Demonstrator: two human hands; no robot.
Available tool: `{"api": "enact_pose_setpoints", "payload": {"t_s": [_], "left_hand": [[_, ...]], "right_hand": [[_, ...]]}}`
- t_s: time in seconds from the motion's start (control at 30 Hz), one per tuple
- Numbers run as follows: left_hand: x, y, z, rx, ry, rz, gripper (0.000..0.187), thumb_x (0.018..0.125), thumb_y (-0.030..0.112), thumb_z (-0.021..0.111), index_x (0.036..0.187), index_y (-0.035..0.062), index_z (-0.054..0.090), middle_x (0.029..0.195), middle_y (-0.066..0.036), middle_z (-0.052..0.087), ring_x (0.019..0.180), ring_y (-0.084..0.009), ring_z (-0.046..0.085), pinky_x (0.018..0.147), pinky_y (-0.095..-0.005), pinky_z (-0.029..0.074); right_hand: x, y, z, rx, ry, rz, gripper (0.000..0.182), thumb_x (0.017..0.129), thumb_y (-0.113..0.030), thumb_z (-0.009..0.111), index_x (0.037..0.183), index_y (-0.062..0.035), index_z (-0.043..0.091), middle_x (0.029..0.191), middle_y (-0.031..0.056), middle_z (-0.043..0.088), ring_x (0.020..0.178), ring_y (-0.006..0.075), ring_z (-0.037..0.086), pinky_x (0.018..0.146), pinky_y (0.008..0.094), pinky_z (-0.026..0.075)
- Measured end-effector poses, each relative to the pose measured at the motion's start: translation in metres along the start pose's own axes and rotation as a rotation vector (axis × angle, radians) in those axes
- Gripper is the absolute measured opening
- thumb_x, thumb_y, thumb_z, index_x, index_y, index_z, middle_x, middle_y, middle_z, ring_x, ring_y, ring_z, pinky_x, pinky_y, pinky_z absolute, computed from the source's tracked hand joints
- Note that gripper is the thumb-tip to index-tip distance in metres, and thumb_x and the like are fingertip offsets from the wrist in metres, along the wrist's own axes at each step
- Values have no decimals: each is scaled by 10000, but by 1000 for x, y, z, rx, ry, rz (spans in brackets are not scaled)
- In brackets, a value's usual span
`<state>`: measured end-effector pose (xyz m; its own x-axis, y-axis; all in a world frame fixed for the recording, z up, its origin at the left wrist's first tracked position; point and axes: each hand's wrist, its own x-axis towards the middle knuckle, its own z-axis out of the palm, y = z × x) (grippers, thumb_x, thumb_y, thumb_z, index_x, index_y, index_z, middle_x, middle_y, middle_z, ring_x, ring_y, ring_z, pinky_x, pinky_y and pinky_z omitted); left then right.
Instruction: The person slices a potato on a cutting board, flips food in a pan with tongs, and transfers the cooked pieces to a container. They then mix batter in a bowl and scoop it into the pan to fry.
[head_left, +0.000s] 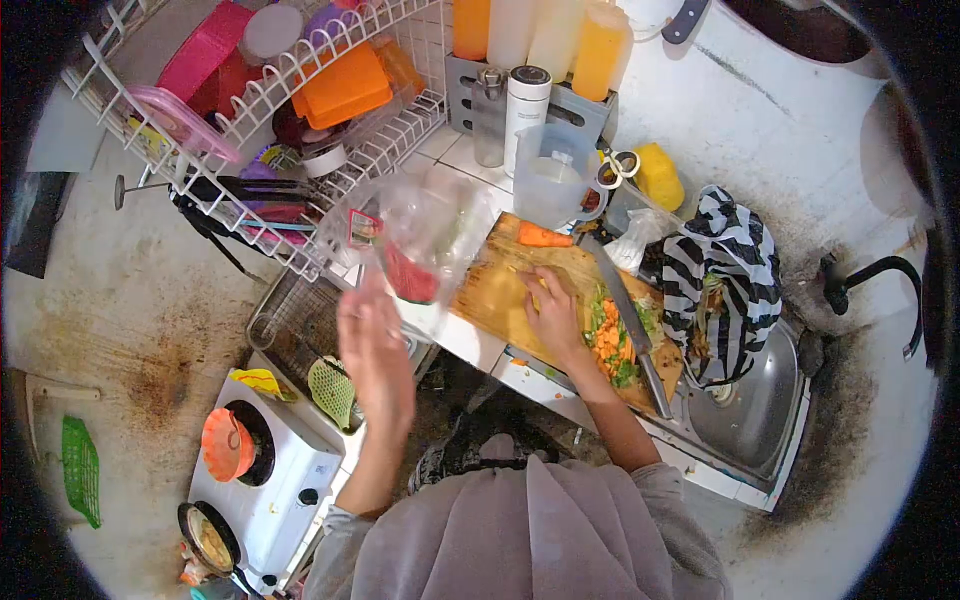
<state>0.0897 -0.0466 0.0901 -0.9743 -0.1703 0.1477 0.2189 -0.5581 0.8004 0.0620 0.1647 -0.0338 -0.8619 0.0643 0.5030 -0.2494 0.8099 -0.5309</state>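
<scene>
Left hand point(375, 350) clamped on clear bag point(425, 235) – red contents, right hand point(553, 312) flat on board point(495, 285)

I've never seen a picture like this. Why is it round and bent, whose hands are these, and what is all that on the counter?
A camera worn on a person's head looks down through a wide lens, which bends the edges. Both bare hands are the person's own. The right hand rests on a wooden cutting board, beside chopped carrot and greens, a knife and a carrot piece. The left hand is raised and blurred below a clear plastic container; whether it grips it is unclear. A dish rack stands behind.
</scene>
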Motion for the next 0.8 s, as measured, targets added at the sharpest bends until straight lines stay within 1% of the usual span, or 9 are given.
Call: {"api": "enact_pose_setpoints", "payload": {"t_s": [0.07, 0.17, 0.23, 0.37, 0.47, 0.53, 0.6, 0.67, 0.8], "left_hand": [[-19, -20, -5, -30, -54, -181, 400, 863, 238, 452, 1187, 34, 334, 1291, -141, 328, 1222, -223, 282, 1016, -333, 202], [-36, -48, -16, -61, 12, -313, 345, 867, 187, 452, 1152, 28, 337, 1279, -137, 336, 1220, -226, 284, 1022, -325, 191], [-40, -67, -25, -74, 119, -406, 344, 872, 135, 443, 1165, 14, 307, 1285, -145, 318, 1221, -231, 278, 1021, -319, 195], [-36, -89, -32, 2, 116, -378, 375, 875, 142, 442, 1187, 11, 280, 1286, -149, 313, 1229, -229, 260, 1011, -326, 210], [-32, -97, -29, 26, 128, -368, 382, 878, 167, 442, 1193, 18, 284, 1280, -137, 327, 1223, -227, 275, 1000, -325, 226], [-29, -108, -33, 19, 115, -374, 376, 879, 180, 442, 1190, 25, 297, 1277, -130, 333, 1218, -223, 285, 994, -325, 235], [-26, -113, -34, 12, 103, -375, 371, 879, 192, 442, 1187, 32, 309, 1273, -123, 340, 1213, -218, 295, 988, -325, 243], [-26, -116, -32, -60, 95, -372, 335, 865, 200, 481, 1127, 34, 352, 1202, -92, 394, 1112, -156, 387, 961, -270, 285], [-25, -128, -38, -39, 40, -339, 356, 861, 220, 491, 1131, 34, 353, 1193, -90, 404, 1066, -141, 415, 921, -259, 321]], "right_hand": [[0, 2, 1, 12, 43, -36, 284, 686, 17, 557, 961, -50, 574, 983, 119, 518, 842, 295, 551, 719, 361, 462], [1, 0, -1, 72, 22, 102, 314, 679, 27, 561, 985, -44, 572, 1004, 125, 521, 860, 285, 550, 757, 344, 448], [11, 3, -2, 150, 208, 155, 334, 670, 28, 576, 999, -25, 569, 968, 126, 552, 875, 251, 552, 805, 302, 416], [27, 21, -3, 470, 236, 431, 255, 706, -28, 591, 960, -17, 597, 937, 91, 597, 865, 159, 545, 791, 245, 394], [39, 22, -14, 679, 221, 556, 271, 702, -17, 591, 972, -10, 593, 976, 66, 590, 882, 160, 544, 804, 241, 391], [48, 16, -23, 715, 225, 529, 294, 700, -22, 595, 993, -3, 581, 965, 47, 589, 842, 145, 552, 771, 229, 411], [56, 5, -39, 1114, -15, 723, 326, 705, -33, 593, 1029, -11, 563, 968, 51, 584, 820, 124, 552, 728, 212, 428], [65, -6, -42, 1195, -98, 693, 327, 709, -37, 590, 1033, -13, 558, 966, 50, 580, 810, 115, 551, 710, 201, 431], [77, -29, -23, 1327, -268, 555, 315, 698, -28, 587, 1011, -9, 558, 957, 44, 571, 815, 122, 544, 723, 213, 430]]}}
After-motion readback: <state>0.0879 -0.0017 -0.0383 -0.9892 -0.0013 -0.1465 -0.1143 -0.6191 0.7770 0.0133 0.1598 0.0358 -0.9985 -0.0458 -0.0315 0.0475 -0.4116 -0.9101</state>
